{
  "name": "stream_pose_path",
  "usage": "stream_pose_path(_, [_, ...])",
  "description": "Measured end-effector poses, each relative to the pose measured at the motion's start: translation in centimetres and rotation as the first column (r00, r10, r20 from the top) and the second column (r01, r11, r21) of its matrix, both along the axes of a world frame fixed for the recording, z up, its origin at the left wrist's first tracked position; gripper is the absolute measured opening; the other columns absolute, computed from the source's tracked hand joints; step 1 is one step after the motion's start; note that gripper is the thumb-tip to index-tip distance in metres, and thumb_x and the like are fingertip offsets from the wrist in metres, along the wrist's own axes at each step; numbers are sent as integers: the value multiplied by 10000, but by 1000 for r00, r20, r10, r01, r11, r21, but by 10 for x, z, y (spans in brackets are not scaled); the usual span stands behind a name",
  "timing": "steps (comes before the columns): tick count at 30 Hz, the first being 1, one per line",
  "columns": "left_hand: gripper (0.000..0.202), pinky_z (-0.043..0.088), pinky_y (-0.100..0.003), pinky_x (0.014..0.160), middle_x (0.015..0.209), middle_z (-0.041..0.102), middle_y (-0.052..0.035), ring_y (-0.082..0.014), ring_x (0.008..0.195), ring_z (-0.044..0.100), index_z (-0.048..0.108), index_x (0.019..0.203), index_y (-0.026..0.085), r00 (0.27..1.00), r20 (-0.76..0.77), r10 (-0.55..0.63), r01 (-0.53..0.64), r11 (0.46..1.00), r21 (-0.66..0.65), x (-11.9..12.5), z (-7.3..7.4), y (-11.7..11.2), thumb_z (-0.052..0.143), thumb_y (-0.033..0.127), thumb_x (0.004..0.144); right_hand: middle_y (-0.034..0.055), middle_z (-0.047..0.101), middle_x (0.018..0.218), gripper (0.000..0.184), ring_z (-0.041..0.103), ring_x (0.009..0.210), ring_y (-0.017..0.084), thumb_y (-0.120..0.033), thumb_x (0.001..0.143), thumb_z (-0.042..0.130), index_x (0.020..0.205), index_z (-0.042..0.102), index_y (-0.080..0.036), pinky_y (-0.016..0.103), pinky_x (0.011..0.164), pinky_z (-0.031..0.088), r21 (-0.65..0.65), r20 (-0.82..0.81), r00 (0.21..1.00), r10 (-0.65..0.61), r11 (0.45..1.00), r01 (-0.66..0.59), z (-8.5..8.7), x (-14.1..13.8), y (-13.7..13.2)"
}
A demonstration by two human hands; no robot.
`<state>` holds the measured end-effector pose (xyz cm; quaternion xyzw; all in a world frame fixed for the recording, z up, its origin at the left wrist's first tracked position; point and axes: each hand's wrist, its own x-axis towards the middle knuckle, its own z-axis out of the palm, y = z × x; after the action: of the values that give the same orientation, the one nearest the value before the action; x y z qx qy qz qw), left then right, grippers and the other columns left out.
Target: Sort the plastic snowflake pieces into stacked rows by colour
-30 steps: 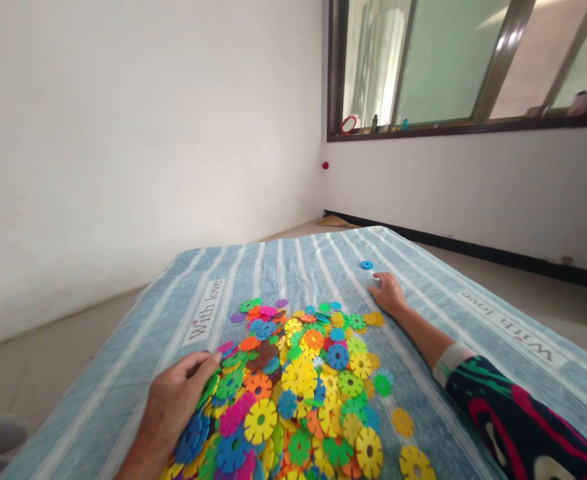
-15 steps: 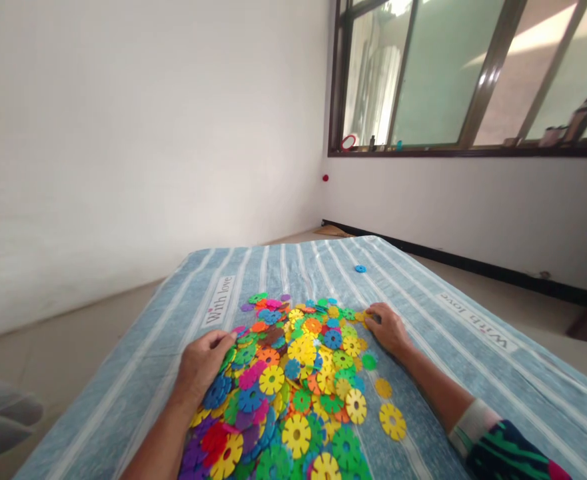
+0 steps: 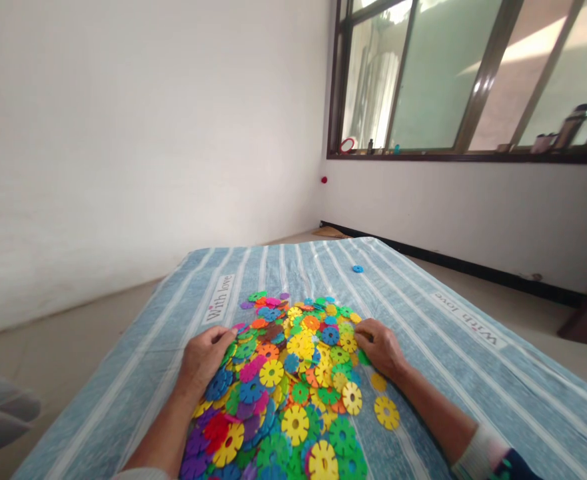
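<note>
Head view: left hand (image 3: 204, 360) and right hand (image 3: 380, 345) lie flat, fingers spread, gripping nothing, cupping the disc pile (image 3: 288, 380) mid-bed (image 3: 473, 373) — best kept low, sweeping inward evenly.

We count two hands, our left hand (image 3: 204, 358) and right hand (image 3: 380, 347), flanking one heap of plastic discs (image 3: 293, 380), too many to number. One stray blue disc (image 3: 357, 269) lies well beyond the right hand, two yellow discs (image 3: 387, 412) just behind it.
</note>
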<state>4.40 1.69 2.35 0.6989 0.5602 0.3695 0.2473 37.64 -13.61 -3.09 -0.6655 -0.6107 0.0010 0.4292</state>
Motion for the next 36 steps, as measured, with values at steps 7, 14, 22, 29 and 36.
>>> stream_pose_path(7, [344,413,-246,601,536,599,24,-181,621,571,638,586,194,1000,5,6,-6,1000,11,1,3,-4,546,521,645,58,668,878,144,600,876,216,-233,838,520,770,646,-225,360,807,476,56,86,996,-22,998,18,-3,-7,-3])
stream_pose_path(14, [338,419,-248,608,551,625,22,-188,633,586,653,603,196,1000,15,-5,5,1000,12,2,2,-5,548,514,646,76,665,969,151,583,1004,237,-215,866,529,941,658,-238,406,890,479,163,196,977,80,980,-113,2,-23,1])
stream_pose_path(22, [359,422,-251,629,583,645,15,-194,659,604,657,632,193,1000,3,-3,3,1000,9,1,-2,0,538,532,651,78,659,1090,330,556,1101,252,-150,820,560,1133,622,-235,462,987,429,119,252,950,185,968,-221,6,-28,8])
stream_pose_path(29, [361,431,-248,633,593,656,16,-196,665,605,666,628,194,1000,11,-7,7,1000,9,2,-2,0,550,535,644,71,633,1183,386,511,1179,254,-119,801,575,1166,591,-241,460,1035,373,41,243,941,237,966,-254,10,-31,12])
stream_pose_path(36, [355,427,-245,614,569,642,22,-184,631,584,667,625,189,1000,3,-7,7,1000,2,2,2,-3,548,522,647,58,647,1074,331,550,1057,225,-93,808,561,1107,602,-231,390,963,396,-21,236,930,283,958,-286,16,-34,22])
